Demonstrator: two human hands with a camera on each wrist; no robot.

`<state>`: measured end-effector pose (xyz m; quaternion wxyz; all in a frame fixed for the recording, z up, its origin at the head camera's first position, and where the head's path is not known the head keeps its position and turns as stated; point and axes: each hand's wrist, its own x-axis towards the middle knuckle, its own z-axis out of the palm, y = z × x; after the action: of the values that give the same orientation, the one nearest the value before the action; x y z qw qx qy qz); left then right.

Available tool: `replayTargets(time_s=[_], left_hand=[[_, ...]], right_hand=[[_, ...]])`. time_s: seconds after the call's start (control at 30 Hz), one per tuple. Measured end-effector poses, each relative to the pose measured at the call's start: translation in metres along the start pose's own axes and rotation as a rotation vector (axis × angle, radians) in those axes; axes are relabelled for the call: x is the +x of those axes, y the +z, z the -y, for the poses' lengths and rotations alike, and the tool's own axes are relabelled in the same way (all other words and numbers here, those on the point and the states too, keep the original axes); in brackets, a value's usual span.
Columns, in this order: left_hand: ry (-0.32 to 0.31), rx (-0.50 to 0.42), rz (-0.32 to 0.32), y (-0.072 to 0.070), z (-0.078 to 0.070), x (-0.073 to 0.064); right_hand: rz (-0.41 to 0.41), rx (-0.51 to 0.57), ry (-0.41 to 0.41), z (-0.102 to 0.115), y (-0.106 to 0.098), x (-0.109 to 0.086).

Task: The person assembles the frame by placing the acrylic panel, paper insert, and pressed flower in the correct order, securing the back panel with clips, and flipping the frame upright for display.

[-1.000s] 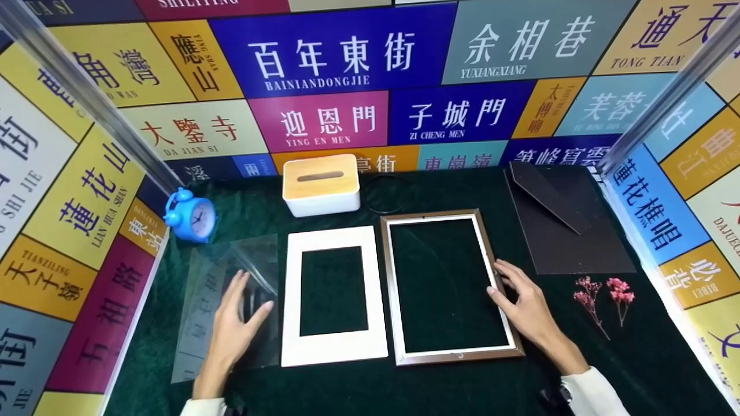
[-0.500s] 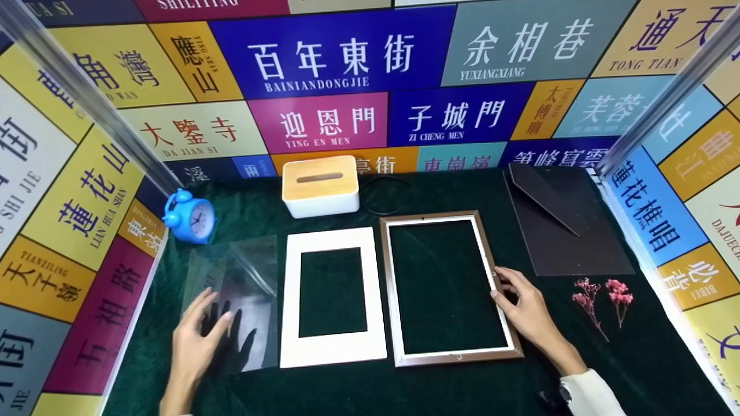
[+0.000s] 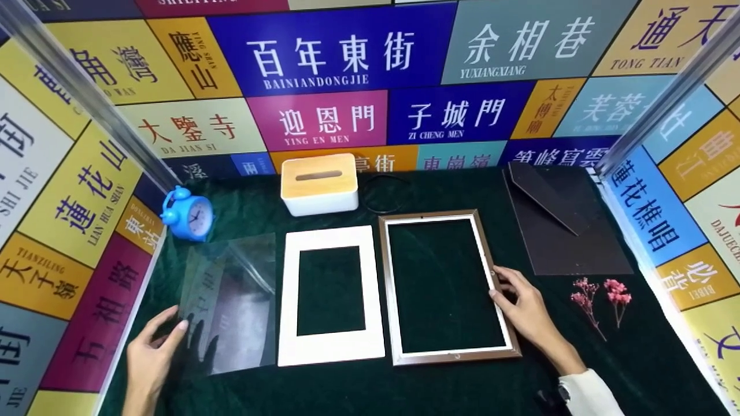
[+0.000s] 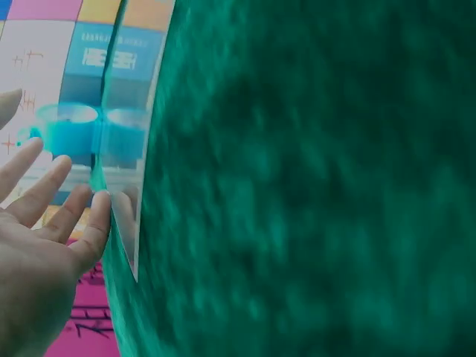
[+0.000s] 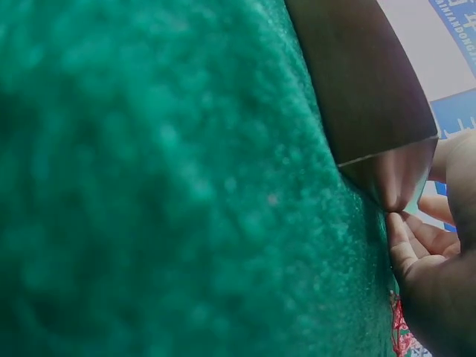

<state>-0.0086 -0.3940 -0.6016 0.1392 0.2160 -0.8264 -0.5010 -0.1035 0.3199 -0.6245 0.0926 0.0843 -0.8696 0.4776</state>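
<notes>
My left hand (image 3: 151, 352) is beside the left edge of a clear sheet (image 3: 243, 329), its fingers loosely spread. The left wrist view shows the same hand (image 4: 44, 253) near the upright-looking edge of the sheet (image 4: 128, 230), whether touching I cannot tell. On the right side of a brown picture frame (image 3: 459, 357), my right hand (image 3: 529, 303) grips the rail between thumb and fingers. Up close, the fingers of my right hand (image 5: 439, 279) meet the side of the frame (image 5: 364, 82). A white mat board (image 3: 332, 350) lies between sheet and frame.
A black backing board (image 3: 578, 254) with an angled stand lies at right, above pink dried flowers (image 3: 617, 293). Behind stand a blue alarm clock (image 3: 189, 216), a tissue box (image 3: 319, 193) and a thin black loop (image 3: 370, 205). Dark green cloth (image 3: 324, 393) covers the table.
My left hand has moved left and down, from over the clear sheet to its left edge. My right hand stays at the frame's right side.
</notes>
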Motion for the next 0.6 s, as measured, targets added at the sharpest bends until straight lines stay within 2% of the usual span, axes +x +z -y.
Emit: replayTargets(time_s=[0.13, 0.27, 0.43, 0.5, 0.6], left_hand=[[-0.018, 0.090, -0.002, -0.006, 0.005, 0.002], [0.039, 0.209, -0.001, -0.007, 0.006, 0.004], [0.098, 0.387, 0.044, -0.006, 0.007, 0.007], [0.105, 0.424, 0.066, -0.005, 0.007, 0.009], [0.096, 0.444, 0.084, -0.003, 0.007, 0.010]], right_hand=[[0.012, 0.002, -0.007, 0.002, -0.002, 0.001], [0.003, 0.009, -0.016, 0.001, -0.002, 0.001], [0.007, 0.021, -0.001, 0.001, -0.002, 0.000], [0.002, 0.022, 0.004, 0.002, 0.000, 0.000], [-0.012, 0.017, -0.011, 0.018, 0.000, -0.001]])
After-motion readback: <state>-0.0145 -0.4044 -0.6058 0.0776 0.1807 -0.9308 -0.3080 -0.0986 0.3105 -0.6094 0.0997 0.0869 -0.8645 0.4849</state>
